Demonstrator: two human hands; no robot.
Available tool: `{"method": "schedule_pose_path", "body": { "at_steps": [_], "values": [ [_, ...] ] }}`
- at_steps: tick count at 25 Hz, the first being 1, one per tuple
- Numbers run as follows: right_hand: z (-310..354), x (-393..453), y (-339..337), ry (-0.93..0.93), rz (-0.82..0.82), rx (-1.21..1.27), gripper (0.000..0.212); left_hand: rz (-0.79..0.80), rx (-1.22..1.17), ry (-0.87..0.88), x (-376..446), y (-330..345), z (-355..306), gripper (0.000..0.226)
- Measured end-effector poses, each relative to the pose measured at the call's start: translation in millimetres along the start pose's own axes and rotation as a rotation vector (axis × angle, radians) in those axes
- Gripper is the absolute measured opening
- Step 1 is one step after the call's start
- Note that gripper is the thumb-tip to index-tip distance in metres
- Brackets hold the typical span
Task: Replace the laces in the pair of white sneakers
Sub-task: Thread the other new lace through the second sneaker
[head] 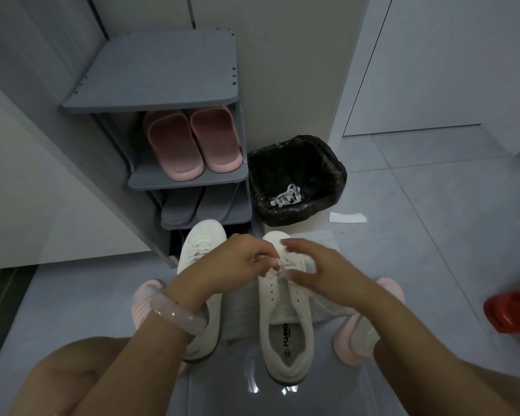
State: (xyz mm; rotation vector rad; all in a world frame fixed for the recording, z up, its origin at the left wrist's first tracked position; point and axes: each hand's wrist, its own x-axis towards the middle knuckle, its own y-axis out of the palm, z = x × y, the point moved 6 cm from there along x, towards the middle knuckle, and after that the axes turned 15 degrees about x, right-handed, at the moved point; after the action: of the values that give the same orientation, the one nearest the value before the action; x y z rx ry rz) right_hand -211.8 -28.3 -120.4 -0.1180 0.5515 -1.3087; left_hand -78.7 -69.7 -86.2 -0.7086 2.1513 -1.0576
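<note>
Beside a grey shoe rack (192, 181), on a pale tiled floor, a person works a new lace (278, 261) into the right sneaker (285, 313) of a white pair; the left sneaker (203, 250) stands just beside it, nearer the rack, and looks already laced; old laces (285, 198) lie in the black-lined bin (333, 175) just right of the rack, so the task seems well past halfway. The left hand (237, 262), a pale bangle (177, 312) on its wrist, has its fingers curled and pinching the lace over the sneaker's forward eyelets; the right hand (312, 271) hovers over the same spot with fingers loosely curved, and whether it holds a lace end cannot be told, since motion blurs it. The rearward eyelets, farthest from the rack, stand bare, so threading is only begun. To do this step well, the two ends should probably be evened first; each crossing pulled flat and untwisted; the tip fed squarely through the eyelet; the sneaker steadied so it does not slide; tension matched to the laced sneaker. Pink slippers (192, 145) sit on the rack's upper shelf; a paper scrap (347, 218) lies beyond the bin; a red object (511, 313) shows far right of the rack.
</note>
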Motion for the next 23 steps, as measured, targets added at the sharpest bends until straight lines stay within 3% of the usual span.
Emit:
{"method": "schedule_pose_path", "body": {
  "at_steps": [1, 3, 6, 8, 10, 15, 18, 23],
  "values": [
    [8.9, 1.6, 14.1, -0.071, 0.044, 0.108, 0.035, -0.007, 0.0, 0.012, 0.7, 1.5, -2.5, 0.016],
    [14.1, 4.1, 20.7, -0.035, 0.011, 0.358, 0.016, 0.005, 0.007, 0.005, 0.5, 0.6, -0.3, 0.016],
    [3.2, 5.9, -8.2, 0.053, -0.246, 0.917, 0.018, 0.069, 0.055, -0.075, -3.6, -4.8, 20.0, 0.019],
    [-0.3, 3.3, -31.9, -0.005, -0.369, 1.365, 0.02, 0.1, 0.074, -0.131, -6.5, -5.3, 34.3, 0.022],
    [0.9, 0.8, -47.9, -0.115, -0.4, 1.612, 0.026, 0.114, 0.043, -0.167, -8.2, -2.6, 41.8, 0.024],
    [5.9, -5.9, -59.1, -0.192, -0.459, 1.428, 0.038, 0.041, -0.048, -0.152, -3.1, 9.3, 36.5, 0.017],
    [-0.2, -8.4, -69.7, -0.244, -0.586, 1.551, 0.028, -0.019, -0.015, -0.086, -1.5, 10.0, 29.8, 0.013],
    [-4.9, -8.7, -79.5, -0.267, -0.636, 1.624, 0.024, 0.142, 0.144, -0.166, -0.2, 27.9, 36.9, 0.043]
  ]
}}
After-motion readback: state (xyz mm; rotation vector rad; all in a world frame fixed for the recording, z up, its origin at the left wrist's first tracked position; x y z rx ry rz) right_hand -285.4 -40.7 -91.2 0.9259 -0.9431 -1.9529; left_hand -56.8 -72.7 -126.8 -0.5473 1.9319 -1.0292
